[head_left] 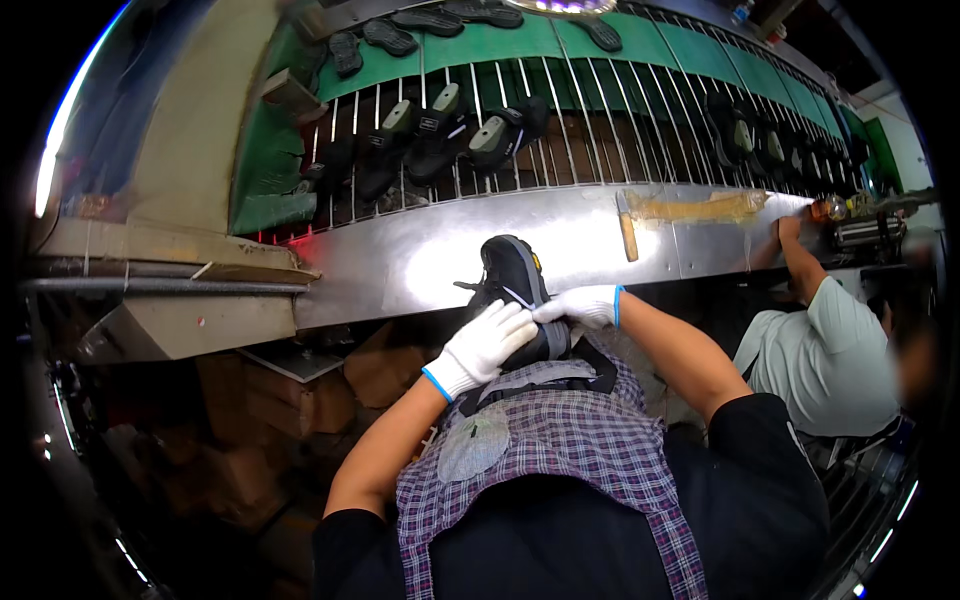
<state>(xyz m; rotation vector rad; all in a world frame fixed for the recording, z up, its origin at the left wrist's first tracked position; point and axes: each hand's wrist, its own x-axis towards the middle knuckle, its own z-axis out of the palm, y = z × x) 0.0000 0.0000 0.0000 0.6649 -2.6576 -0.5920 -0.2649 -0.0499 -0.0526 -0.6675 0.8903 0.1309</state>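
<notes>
A black shoe (508, 270) with a grey sole edge and a small yellow mark lies between my hands, its far end over the metal ledge and its near end against my apron. White gloves cover both hands. My left hand (486, 346) lies across the shoe's upper from the left, its fingers bent over it. At the right side of the sole edge, my right hand (580, 306) presses its closed fingertips against the shoe. Whether those fingertips pinch anything small cannot be seen.
Beyond the metal ledge (390, 262), a conveyor of metal rods carries several black shoes (430, 130), with loose soles (390, 38) on a green strip behind. A wooden-handled tool (627, 232) rests on the ledge. Cardboard boxes (290, 400) stand lower left; a co-worker (825, 350) sits at right.
</notes>
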